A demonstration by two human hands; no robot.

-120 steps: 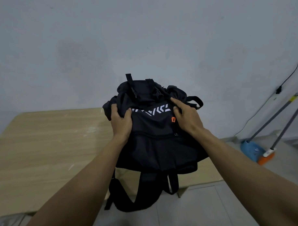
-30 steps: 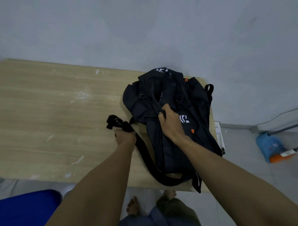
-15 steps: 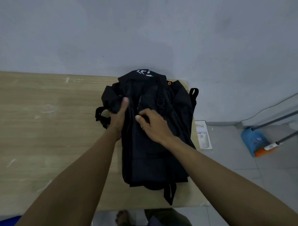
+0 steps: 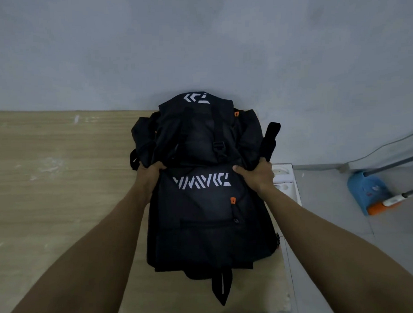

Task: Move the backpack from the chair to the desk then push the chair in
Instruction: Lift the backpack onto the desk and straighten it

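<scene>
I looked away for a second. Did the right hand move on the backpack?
Yes. The right hand slid from the middle of the backpack to its right side, nearer the desk's right edge.

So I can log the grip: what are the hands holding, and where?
Both grip the backpack at mid-height: left hand on its left side, right hand on its right.

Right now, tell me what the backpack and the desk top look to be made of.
Backpack: black woven synthetic, likely nylon or polyester, matte; it creases and sags softly, with webbing straps, a plastic buckle and white printed lettering.
Desk: pale wood-grain top, smooth and matte; the even streaks suggest laminate or veneer rather than solid wood, though that stays open. White scuffs mark the surface.
</scene>
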